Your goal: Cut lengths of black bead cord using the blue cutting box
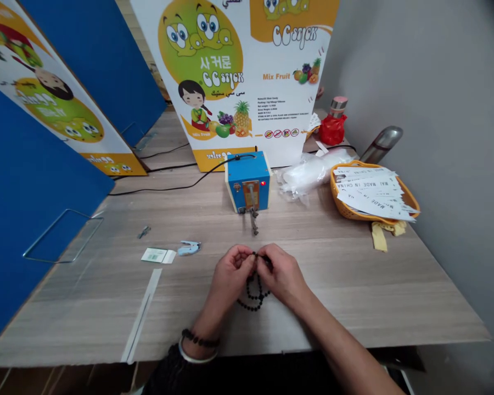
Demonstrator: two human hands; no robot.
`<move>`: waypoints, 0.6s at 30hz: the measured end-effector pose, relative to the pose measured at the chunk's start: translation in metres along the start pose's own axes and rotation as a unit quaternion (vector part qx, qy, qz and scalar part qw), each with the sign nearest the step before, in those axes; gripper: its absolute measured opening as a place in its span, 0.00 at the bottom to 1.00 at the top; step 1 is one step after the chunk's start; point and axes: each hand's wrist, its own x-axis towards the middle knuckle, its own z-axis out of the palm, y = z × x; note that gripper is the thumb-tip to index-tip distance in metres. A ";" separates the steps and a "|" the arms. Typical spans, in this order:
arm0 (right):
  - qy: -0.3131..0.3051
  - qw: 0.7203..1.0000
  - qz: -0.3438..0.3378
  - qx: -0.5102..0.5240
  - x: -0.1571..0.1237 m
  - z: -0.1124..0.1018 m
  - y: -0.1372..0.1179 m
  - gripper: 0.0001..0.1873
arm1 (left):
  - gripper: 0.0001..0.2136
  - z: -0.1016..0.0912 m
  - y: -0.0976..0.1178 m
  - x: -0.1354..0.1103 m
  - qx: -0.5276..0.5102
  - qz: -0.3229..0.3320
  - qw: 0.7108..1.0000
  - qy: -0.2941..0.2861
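Observation:
A string of black beads point(253, 308) hangs from my fingers, its loops lying on the wooden tabletop. My left hand point(235, 274) pinches one part of it between thumb and forefinger. Close against it, my right hand point(280, 272) is closed on the same strand, so the fingertips of both hands nearly meet. The beads between the fingers are mostly hidden. Just beyond my hands stands a small blue machine point(247, 174) with a lit red light and a metal rod with clamps sticking out toward me. Neither hand touches the machine.
A light-blue stapler point(188, 248), a small staple box point(158, 255) and a paper strip point(144, 312) lie to the left. At right, an orange basket point(341, 206) holds printed paper labels, beside plastic bags point(308, 174) and a steel flask point(382, 144). Printed cardboard point(280, 99) stands behind.

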 end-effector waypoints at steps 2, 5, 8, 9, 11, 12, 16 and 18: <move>0.019 1.000 -0.003 0.000 0.011 -0.004 0.008 0.05 | 0.13 -0.005 0.001 0.009 0.048 0.025 0.998 0.018; 0.041 0.999 -0.003 0.004 0.032 -0.010 0.026 0.05 | 0.10 -0.013 0.004 0.029 0.160 0.085 0.982 0.047; 0.040 0.999 -0.009 0.004 0.054 -0.009 0.042 0.05 | 0.06 -0.015 0.006 0.051 0.261 0.152 0.951 0.066; 0.036 0.999 -0.010 0.003 0.059 -0.007 0.046 0.05 | 0.05 -0.015 0.006 0.058 0.279 0.167 0.943 0.070; 0.028 1.000 -0.008 -0.001 0.066 -0.002 0.052 0.06 | 0.05 -0.014 0.001 0.070 0.295 0.187 0.934 0.071; 0.025 1.000 -0.008 -0.003 0.068 0.000 0.054 0.06 | 0.05 -0.013 -0.002 0.075 0.299 0.194 0.932 0.071; 0.020 1.000 -0.019 0.000 0.070 0.007 0.059 0.07 | 0.05 -0.011 -0.013 0.085 0.310 0.209 0.925 0.067; 0.021 1.000 -0.021 0.000 0.070 0.008 0.061 0.07 | 0.05 -0.010 -0.016 0.087 0.312 0.212 0.924 0.063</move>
